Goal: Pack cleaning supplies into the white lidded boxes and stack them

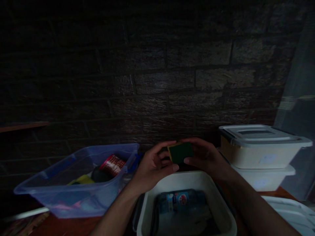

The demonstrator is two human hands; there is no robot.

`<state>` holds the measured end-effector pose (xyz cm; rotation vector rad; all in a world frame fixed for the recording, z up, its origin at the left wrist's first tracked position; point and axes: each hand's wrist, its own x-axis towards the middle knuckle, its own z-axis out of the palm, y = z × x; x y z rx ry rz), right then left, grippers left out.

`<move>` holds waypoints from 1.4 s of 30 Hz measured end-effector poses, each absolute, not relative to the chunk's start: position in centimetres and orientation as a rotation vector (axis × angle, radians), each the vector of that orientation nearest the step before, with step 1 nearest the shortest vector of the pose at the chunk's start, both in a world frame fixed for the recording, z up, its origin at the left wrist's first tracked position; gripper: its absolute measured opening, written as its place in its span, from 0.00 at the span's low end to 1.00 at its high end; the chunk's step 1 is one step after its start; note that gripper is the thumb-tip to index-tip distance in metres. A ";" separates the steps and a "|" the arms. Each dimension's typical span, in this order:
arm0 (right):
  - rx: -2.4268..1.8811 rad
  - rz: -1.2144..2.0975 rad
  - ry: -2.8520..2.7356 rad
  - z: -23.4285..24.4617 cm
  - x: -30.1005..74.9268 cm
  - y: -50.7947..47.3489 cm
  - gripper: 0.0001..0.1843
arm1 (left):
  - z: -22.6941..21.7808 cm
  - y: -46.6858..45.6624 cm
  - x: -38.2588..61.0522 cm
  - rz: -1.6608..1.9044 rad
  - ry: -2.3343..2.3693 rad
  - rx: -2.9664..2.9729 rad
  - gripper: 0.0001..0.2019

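A green and yellow scouring sponge [181,152] is held up just beyond the far rim of a white open bin [194,177]. My right hand [205,155] grips its right side, thumb on the green face and fingers behind the top edge. At its left edge is my left hand [157,162], with fingers curled around that side and the thumb below the lower corner. Inside the white bin lies a clear bottle [182,200] with a blue label, on its side, beside darker contents too dim to make out.
On the left stands a translucent blue-purple tub [81,193] holding a red patterned can [113,165] and a yellow item [85,179]. Two white lidded boxes [261,154] are stacked at right, near a white lid [292,213]. A dark brick wall [157,82] rises behind.
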<state>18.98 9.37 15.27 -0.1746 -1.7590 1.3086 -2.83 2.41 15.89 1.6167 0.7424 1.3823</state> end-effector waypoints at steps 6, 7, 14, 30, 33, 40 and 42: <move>-0.183 1.293 -1.735 15.1 18.9 9.5 0.25 | 15.6 2.9 -3.0 1.492 0.764 1.659 0.25; -0.197 1.301 -1.728 15.0 18.9 9.5 0.27 | 15.5 2.9 -3.0 1.483 0.770 1.658 0.24; -0.178 1.273 -1.763 14.9 18.9 9.6 0.28 | 15.6 3.0 -3.0 1.494 0.765 1.650 0.22; -0.310 1.372 -1.683 15.3 18.6 9.2 0.33 | 15.7 2.9 -2.9 1.346 0.839 1.471 0.31; -0.343 1.380 -1.695 15.4 18.8 9.1 0.26 | 15.6 3.0 -2.9 1.332 0.877 1.488 0.28; -0.354 1.389 -1.749 15.7 18.8 8.8 0.18 | 15.5 3.4 -3.2 1.347 0.915 1.455 0.18; -0.309 1.425 -1.730 15.6 18.7 8.9 0.21 | 15.4 3.5 -3.2 1.352 0.946 1.417 0.17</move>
